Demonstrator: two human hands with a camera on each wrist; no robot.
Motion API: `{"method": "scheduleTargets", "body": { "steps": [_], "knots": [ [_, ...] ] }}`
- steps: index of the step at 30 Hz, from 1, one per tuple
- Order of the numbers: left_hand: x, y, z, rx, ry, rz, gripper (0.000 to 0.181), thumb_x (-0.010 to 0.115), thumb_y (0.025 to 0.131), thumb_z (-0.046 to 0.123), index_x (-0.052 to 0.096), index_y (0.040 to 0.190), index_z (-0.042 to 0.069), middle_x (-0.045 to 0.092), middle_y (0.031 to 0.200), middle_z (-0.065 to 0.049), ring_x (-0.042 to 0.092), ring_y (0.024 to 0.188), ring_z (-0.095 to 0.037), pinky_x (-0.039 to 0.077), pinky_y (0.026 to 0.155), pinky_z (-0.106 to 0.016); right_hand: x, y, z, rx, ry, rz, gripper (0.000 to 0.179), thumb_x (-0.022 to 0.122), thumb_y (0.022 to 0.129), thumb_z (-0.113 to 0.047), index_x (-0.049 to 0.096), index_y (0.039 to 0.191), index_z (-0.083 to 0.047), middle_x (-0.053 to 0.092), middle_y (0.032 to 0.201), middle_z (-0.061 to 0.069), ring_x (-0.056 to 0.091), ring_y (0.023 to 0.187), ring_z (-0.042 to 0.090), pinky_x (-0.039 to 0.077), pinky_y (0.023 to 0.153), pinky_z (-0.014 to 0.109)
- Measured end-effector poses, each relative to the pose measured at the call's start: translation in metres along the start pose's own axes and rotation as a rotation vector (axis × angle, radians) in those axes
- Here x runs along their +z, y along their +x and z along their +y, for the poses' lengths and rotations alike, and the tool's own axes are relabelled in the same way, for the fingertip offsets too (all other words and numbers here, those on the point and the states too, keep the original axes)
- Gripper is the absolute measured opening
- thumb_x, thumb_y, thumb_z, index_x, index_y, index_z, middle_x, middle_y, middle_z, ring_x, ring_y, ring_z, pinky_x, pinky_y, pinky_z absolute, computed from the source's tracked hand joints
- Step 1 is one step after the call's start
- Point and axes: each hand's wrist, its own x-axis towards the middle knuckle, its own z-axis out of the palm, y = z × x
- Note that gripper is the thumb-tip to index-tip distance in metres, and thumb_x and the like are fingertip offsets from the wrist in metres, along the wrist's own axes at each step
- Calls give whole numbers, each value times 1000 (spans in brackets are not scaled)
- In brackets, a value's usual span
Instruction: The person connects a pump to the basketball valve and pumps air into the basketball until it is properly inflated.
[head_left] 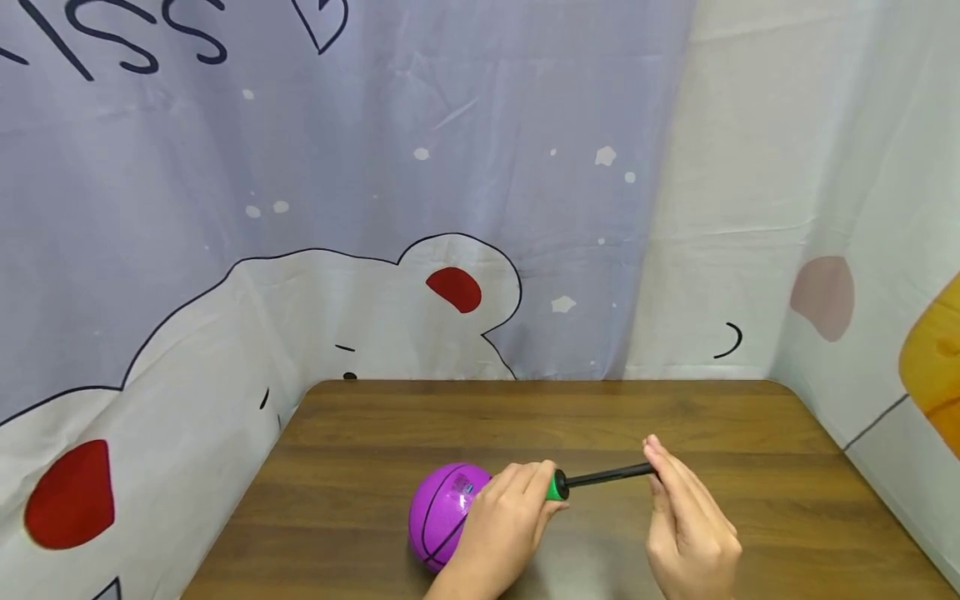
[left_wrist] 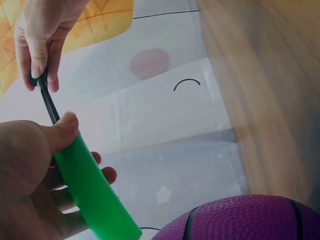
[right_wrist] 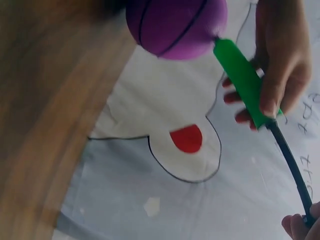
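Observation:
A purple ball (head_left: 438,517) with black basketball lines stands on the wooden table. My left hand (head_left: 498,521) grips the green barrel of a small hand pump (right_wrist: 240,77), fingers wrapped round it and thumb near its rod end. In the right wrist view the pump's tip meets the ball's surface through a short needle. The black rod (head_left: 607,477) is drawn well out of the barrel toward the right. At its far end my right hand (head_left: 690,533) pinches the black handle (left_wrist: 37,81) between thumb and fingers. The palm covers most of that handle in the head view.
The brown wooden table (head_left: 787,500) has rounded far corners. Printed cloth (head_left: 540,208) with cartoon figures hangs right behind it, and more cloth (head_left: 885,350) closes off the right side.

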Motion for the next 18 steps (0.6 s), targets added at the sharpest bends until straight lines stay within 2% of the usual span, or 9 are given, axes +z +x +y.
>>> {"method": "scheduleTargets", "body": {
  "steps": [4,8,15,18],
  "knots": [
    [2,0,2,28,33,28,37,72,90,35,65,114,8,71,103,0,67,88,-12,59,79,-26,5,-15,1,-7,29,-30,23,61,99,-3,71,98,18,73,106,26,73,104,27,52,95,18],
    [2,0,5,26,61,7,41,79,84,34,67,114,8,72,103,0,67,89,-13,59,79,-26,12,-30,-4,8,14,-77,29,59,102,-8,70,99,18,73,108,24,71,109,22,51,95,16],
    [8,0,8,44,33,30,46,88,76,28,69,111,5,72,100,-2,68,86,-11,59,77,-23,25,-54,-1,-15,56,-134,31,55,103,-9,69,99,19,71,106,28,66,117,16,50,97,18],
    [8,-1,10,38,25,20,47,87,76,27,69,113,5,72,103,-1,67,89,-10,59,79,-23,25,-59,-1,-4,74,-138,32,56,103,-9,69,99,20,70,104,29,63,120,13,50,98,18]
  ]
}}
